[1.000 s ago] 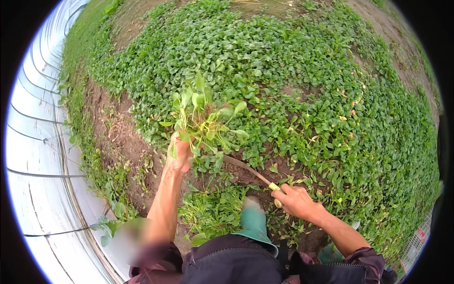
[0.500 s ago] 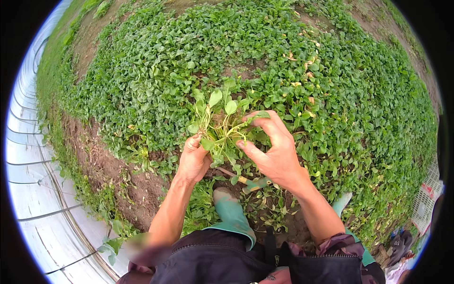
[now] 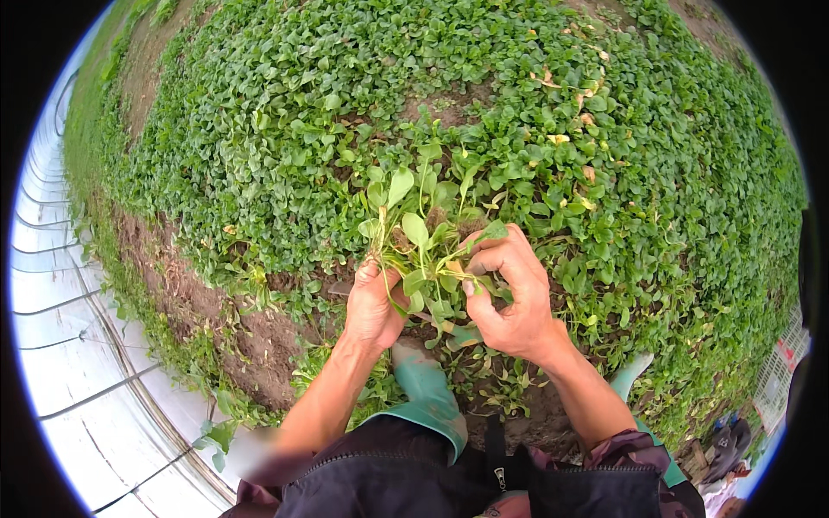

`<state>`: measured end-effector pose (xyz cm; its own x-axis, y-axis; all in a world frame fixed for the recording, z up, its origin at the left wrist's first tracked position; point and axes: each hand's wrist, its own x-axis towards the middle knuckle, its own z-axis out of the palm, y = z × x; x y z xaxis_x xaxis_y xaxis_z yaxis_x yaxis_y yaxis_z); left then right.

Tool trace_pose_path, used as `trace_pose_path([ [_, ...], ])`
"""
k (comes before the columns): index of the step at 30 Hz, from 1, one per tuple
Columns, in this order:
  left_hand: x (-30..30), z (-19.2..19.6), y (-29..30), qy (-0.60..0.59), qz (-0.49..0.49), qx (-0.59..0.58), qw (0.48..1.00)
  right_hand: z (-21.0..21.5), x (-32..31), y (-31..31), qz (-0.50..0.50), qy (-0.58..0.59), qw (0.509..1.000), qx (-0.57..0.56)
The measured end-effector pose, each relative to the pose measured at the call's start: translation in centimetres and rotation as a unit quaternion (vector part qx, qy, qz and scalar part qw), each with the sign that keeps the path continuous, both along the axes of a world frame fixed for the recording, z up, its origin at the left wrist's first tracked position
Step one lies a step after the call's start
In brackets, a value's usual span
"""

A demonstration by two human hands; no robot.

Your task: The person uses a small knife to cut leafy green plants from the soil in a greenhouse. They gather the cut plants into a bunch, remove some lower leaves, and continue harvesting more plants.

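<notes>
A loose bunch of leafy green plants (image 3: 416,231) is raised in front of me, with pale stems and brown root clumps among the round leaves. My left hand (image 3: 373,306) is closed around the stems on its left side. On the other side, my right hand (image 3: 522,298) has its fingers curled in at the bunch's edge, gripping leaf stems there; a broad leaf lies over the fingertips. Under the bunch, partly hidden by it and my right hand, lies a hand tool with a green handle (image 3: 466,336).
A dense bed of low green plants (image 3: 285,129) spreads ahead, with dry yellow leaves at right. Bare soil (image 3: 259,354) shows at left, beside white plastic sheeting (image 3: 69,354). My green boot (image 3: 423,388) stands below my hands. A pale plastic crate (image 3: 777,363) is far right.
Both hands and the bunch have shifted slightly right and lower in view. The right hand's fingers have drawn closer together at the bunch's edge.
</notes>
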<state>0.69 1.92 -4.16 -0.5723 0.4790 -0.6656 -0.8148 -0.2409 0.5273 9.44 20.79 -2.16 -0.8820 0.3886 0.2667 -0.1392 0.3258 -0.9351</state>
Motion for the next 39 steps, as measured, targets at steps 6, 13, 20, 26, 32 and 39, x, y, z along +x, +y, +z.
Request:
trace_pose_path([
  [6, 0.3, 1.3, -3.6, 0.010, 0.076, -0.066, 0.995, -1.1, -2.5, -2.1, 0.046, 0.020, 0.996, -0.070],
  [13, 4.9, 3.7, -10.6, 0.003, 0.192, -0.039, 0.981, 0.6, -2.4, -5.8, 0.162, -0.082, 0.951, -0.250],
  [20, 6.7, 10.2, -7.9, 0.012, 0.265, -0.259, 0.929, 2.3, -1.8, -10.0, 0.252, -0.253, 0.836, -0.417],
  [26, 10.9, 11.5, -5.4, 0.102, 0.325, -0.217, 0.915, 6.6, 1.7, -6.6, 0.313, -0.282, 0.685, -0.594],
  [32, 12.6, 16.3, -3.6, 0.202, 0.251, -0.186, 0.928, 13.3, 7.7, -0.1, 0.368, -0.244, 0.747, -0.497],
  [39, 16.2, 30.3, -0.5, 0.312, 0.111, -0.166, 0.929, 22.5, 15.0, 1.9, 0.230, -0.155, 0.848, -0.452],
])
